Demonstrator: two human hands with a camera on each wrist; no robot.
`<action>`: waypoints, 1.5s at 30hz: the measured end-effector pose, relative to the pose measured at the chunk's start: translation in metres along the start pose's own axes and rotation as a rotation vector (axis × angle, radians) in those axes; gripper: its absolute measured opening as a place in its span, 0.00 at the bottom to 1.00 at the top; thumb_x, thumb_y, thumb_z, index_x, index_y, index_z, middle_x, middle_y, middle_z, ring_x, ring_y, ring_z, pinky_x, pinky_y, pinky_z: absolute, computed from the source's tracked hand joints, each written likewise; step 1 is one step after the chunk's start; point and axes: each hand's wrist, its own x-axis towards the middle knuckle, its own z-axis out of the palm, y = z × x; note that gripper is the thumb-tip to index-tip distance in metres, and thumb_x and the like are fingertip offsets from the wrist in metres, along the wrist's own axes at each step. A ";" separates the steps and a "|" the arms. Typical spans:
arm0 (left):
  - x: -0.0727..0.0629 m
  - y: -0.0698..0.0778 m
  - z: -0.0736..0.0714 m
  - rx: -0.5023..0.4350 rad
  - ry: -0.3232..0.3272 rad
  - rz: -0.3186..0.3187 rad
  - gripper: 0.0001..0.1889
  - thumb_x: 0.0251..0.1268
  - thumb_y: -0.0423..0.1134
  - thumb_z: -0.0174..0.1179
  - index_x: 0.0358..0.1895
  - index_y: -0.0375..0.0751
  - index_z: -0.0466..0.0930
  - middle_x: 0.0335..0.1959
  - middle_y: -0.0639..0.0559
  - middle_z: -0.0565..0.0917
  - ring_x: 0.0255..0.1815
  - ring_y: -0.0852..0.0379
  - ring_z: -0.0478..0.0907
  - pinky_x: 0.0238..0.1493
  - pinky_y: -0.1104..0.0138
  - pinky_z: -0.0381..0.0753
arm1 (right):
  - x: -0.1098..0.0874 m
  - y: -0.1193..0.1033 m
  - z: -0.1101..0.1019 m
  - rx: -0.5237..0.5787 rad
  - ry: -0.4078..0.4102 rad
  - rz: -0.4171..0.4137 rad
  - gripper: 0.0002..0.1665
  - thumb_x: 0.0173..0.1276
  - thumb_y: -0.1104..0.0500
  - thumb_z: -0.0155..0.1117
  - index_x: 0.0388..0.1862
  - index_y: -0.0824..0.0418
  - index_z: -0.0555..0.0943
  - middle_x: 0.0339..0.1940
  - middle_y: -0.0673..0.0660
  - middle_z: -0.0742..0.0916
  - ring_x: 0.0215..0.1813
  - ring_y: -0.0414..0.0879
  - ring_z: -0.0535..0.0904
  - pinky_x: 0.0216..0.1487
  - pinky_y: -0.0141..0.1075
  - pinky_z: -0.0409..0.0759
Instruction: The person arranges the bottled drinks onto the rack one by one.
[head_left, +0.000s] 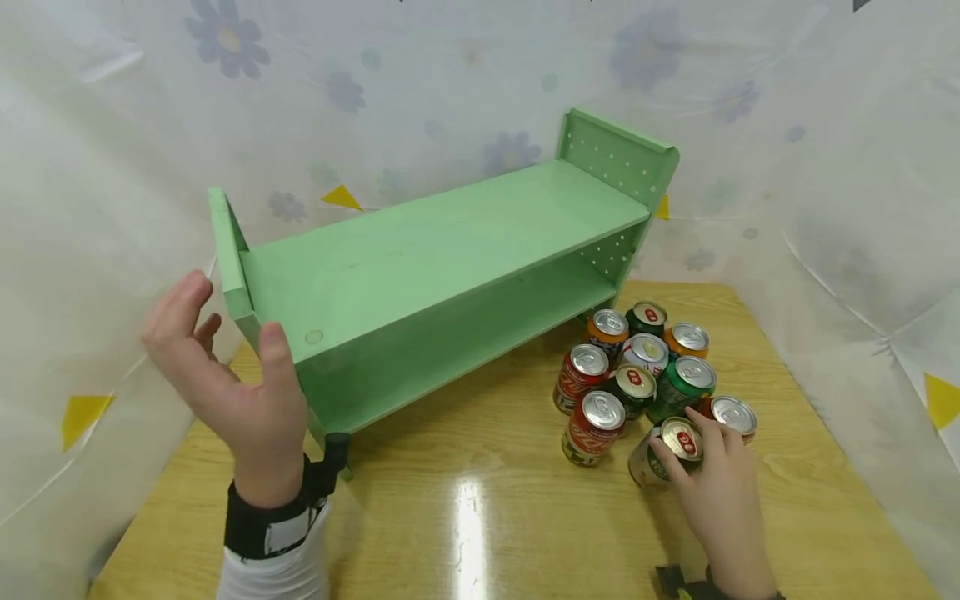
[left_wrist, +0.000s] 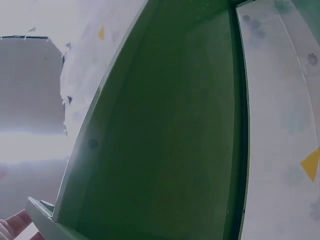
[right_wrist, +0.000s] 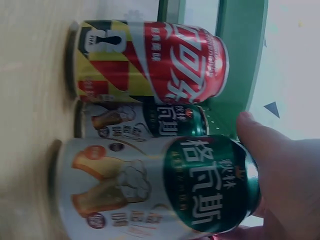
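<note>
My right hand (head_left: 720, 487) has thumb and fingers about the top rim of a white-and-green drink can (head_left: 651, 462), which stands upright at the near side of a group of cans. Its beer-mug print faces the right wrist view. A red soda can (head_left: 592, 429) stands just left of it, and a second white-and-green can (right_wrist: 117, 120) shows behind. My left hand (head_left: 240, 400) is raised at the left end of a green two-tier shelf (head_left: 442, 242), thumb and fingers spread apart near the end panel (head_left: 228, 250). Only fingertips (left_wrist: 19, 222) appear in the left wrist view.
More upright cans crowd by the shelf's right end: a red one (head_left: 573, 383), a green one (head_left: 678, 392), orange ones (head_left: 606, 333) and others. The wooden table (head_left: 420, 517) extends in front. A pale flowered sheet (head_left: 450, 100) hangs behind and at the sides.
</note>
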 end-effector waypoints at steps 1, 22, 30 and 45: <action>0.000 -0.002 0.000 -0.001 -0.013 -0.004 0.30 0.56 0.49 0.60 0.54 0.25 0.75 0.57 0.45 0.78 0.62 0.46 0.70 0.58 0.67 0.65 | -0.001 0.001 0.001 0.001 -0.019 0.001 0.43 0.65 0.49 0.74 0.72 0.69 0.70 0.63 0.79 0.73 0.63 0.78 0.68 0.60 0.70 0.66; -0.001 -0.011 0.001 -0.105 -0.055 -0.097 0.14 0.65 0.28 0.53 0.50 0.21 0.76 0.58 0.45 0.77 0.65 0.47 0.72 0.50 0.74 0.74 | -0.008 0.007 0.013 0.168 -0.002 0.215 0.50 0.54 0.58 0.83 0.71 0.66 0.65 0.59 0.72 0.82 0.61 0.66 0.80 0.55 0.45 0.75; 0.001 -0.015 -0.002 -0.126 -0.080 -0.098 0.15 0.63 0.29 0.54 0.50 0.21 0.76 0.58 0.46 0.77 0.65 0.46 0.72 0.50 0.73 0.71 | 0.005 -0.007 -0.008 0.169 0.134 0.146 0.51 0.50 0.58 0.85 0.71 0.66 0.69 0.58 0.71 0.83 0.55 0.65 0.83 0.39 0.13 0.62; 0.001 -0.012 -0.001 -0.112 -0.060 -0.104 0.16 0.62 0.30 0.54 0.49 0.21 0.77 0.57 0.46 0.78 0.64 0.47 0.73 0.49 0.74 0.71 | 0.063 -0.069 -0.060 0.191 0.093 -0.111 0.50 0.52 0.57 0.84 0.73 0.58 0.69 0.59 0.62 0.82 0.44 0.20 0.70 0.39 0.14 0.69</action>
